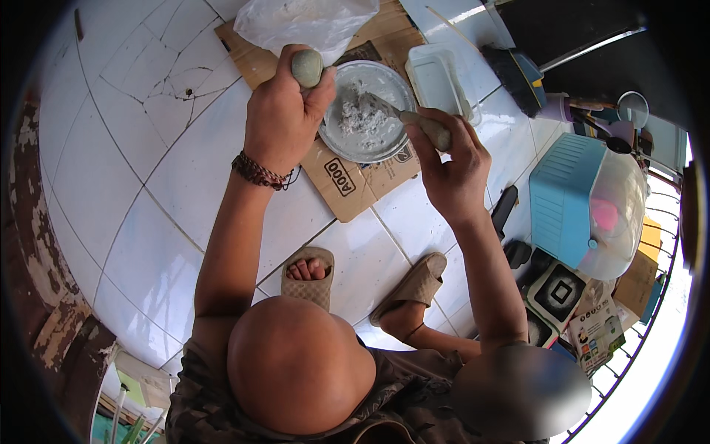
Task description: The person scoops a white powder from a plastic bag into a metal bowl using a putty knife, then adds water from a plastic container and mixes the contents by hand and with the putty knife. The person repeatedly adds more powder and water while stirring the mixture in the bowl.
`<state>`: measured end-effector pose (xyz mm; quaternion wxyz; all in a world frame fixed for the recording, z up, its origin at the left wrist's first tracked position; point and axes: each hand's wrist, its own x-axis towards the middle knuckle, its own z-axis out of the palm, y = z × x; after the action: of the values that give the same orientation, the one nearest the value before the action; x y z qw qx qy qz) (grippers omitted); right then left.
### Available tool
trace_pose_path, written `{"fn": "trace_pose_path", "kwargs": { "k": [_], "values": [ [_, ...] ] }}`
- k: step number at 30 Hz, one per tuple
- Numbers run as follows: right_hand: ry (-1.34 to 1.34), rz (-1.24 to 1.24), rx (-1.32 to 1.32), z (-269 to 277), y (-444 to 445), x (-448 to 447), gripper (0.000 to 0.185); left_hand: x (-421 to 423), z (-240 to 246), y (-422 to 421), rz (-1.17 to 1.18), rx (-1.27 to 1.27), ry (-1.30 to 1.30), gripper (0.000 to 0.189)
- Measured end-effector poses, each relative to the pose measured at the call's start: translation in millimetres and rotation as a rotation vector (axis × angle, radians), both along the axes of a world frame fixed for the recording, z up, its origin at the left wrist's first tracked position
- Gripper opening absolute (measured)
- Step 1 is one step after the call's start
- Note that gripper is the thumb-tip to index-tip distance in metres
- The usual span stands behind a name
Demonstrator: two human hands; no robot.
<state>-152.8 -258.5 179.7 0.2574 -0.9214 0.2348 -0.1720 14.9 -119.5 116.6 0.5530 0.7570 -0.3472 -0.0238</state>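
My left hand [283, 114] grips a rounded grey-green knob or handle end [307, 69]; whatever lies below it is hidden by the fist. Between the fingers of my right hand [457, 161] is the dusty handle of a small trowel [427, 130]. Its pointed metal blade rests in a lumpy heap of pale grey powder or paste [360, 114]. That mix sits in a shallow round basin [370, 157], smeared grey inside. Flattened cardboard [344, 191] with printing lies under the basin. Just beyond, a clear plastic bag [305, 22] holds whitish powder.
A rectangular plastic tub [438, 77] stands right of the basin, near a broom head [513, 80]. Farther right are a blue case with a clear cover [571, 200] and stacked boxes [596, 333]. Cracked white tiles [177, 83] cover the floor. My slippered feet [308, 272] are below.
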Motion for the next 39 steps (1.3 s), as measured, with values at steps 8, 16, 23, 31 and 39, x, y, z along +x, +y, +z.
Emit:
{"fn": "trace_pose_path", "kwargs": {
  "k": [8, 16, 23, 31, 39],
  "values": [
    [-0.088, -0.076, -0.011, -19.8, -1.7, -9.6, 0.026, -7.2, 9.2, -1.1, -0.017, -0.071, 0.037, 0.025],
    [-0.088, -0.185, 0.054, -15.9, -5.7, 2.4, 0.025, -18.4, 16.9, -11.1, -0.042, -0.147, 0.003, 0.024],
    [-0.083, -0.138, 0.030, -17.6, -11.9, 4.7, 0.026, -4.9, 13.5, -1.2, 0.011, -0.152, -0.026, 0.025],
    [-0.023, -0.086, 0.106, -23.7, -11.6, 6.6, 0.027, -5.3, 9.8, 3.9, 0.027, -0.058, 0.000, 0.026],
    [0.013, -0.137, 0.019, -18.1, -15.2, 5.5, 0.025, -4.1, 1.0, 4.9, 0.010, -0.020, 0.000, 0.026]
  ]
}}
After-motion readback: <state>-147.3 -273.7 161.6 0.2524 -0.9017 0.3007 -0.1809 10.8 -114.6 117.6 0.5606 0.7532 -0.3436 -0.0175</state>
